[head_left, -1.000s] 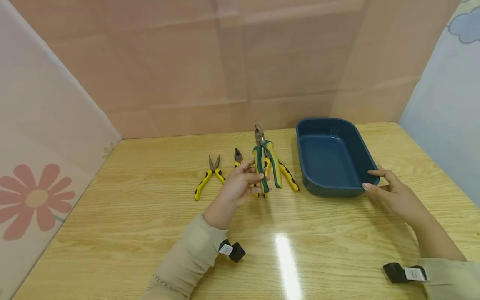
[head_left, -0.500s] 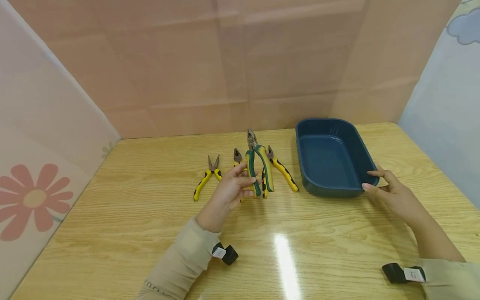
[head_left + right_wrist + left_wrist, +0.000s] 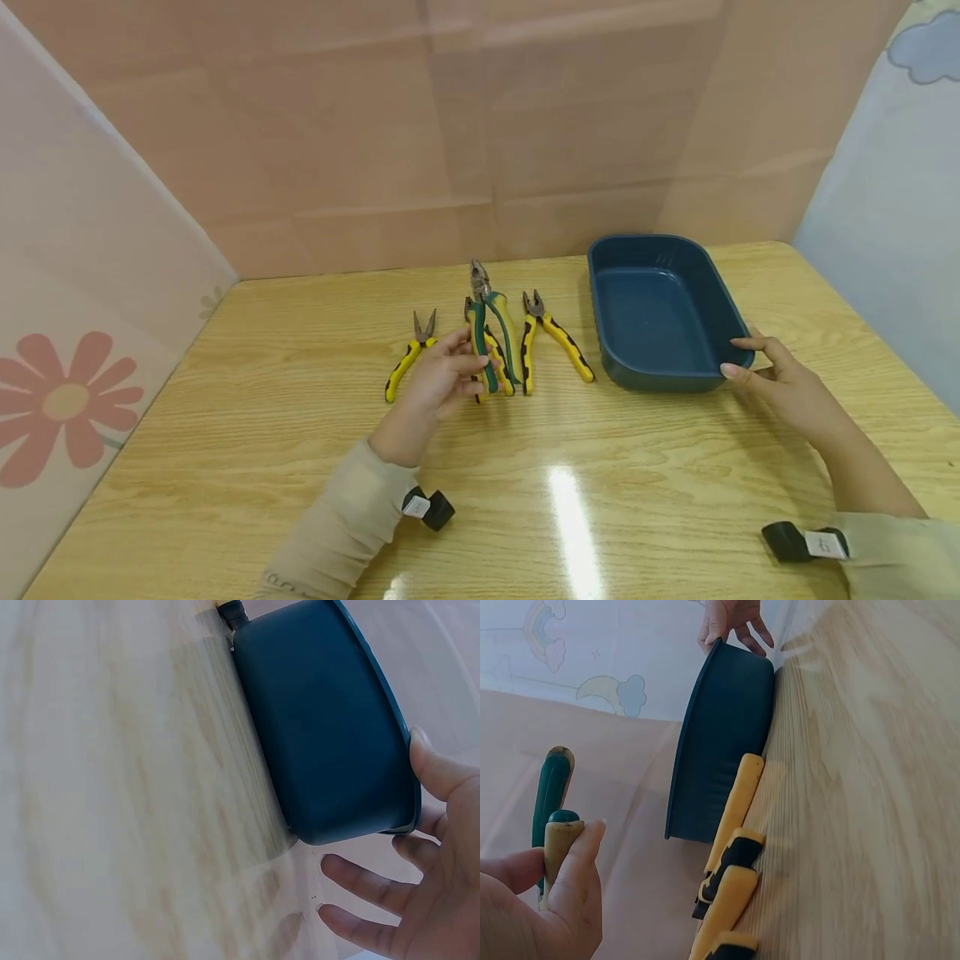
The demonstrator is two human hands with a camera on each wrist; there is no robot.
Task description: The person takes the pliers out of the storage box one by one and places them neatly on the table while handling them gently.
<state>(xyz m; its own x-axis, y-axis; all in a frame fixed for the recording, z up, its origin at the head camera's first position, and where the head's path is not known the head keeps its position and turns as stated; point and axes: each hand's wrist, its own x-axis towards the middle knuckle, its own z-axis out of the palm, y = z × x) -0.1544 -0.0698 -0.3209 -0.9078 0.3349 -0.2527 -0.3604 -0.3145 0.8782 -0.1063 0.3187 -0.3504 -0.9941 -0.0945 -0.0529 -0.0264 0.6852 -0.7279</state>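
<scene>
My left hand (image 3: 431, 382) grips one handle of green-and-yellow combination pliers (image 3: 481, 286), raised above the table with the jaws pointing away from me. In the left wrist view the handle ends of these pliers (image 3: 553, 787) stand apart, one between thumb and fingers. Behind them, partly covered, lies a yellow-and-black pair of pliers (image 3: 500, 360). Beside my left hand are long-nose pliers (image 3: 402, 371), one handle hidden by the hand. To the right rest splayed combination pliers (image 3: 567, 343). My right hand (image 3: 795, 398) pinches the near right corner of a dark blue basin (image 3: 667, 383).
The light wooden table (image 3: 300, 467) ends at a pinkish backdrop (image 3: 337, 150). Patterned sheets stand at both sides, with a flower (image 3: 73, 400) on the left one. The basin's inside is bare, and the splayed pliers lie close to its left wall.
My left hand has carried the green-and-yellow pliers to the left, uncovering the splayed pliers near the basin. My right hand has stayed at the basin's corner.
</scene>
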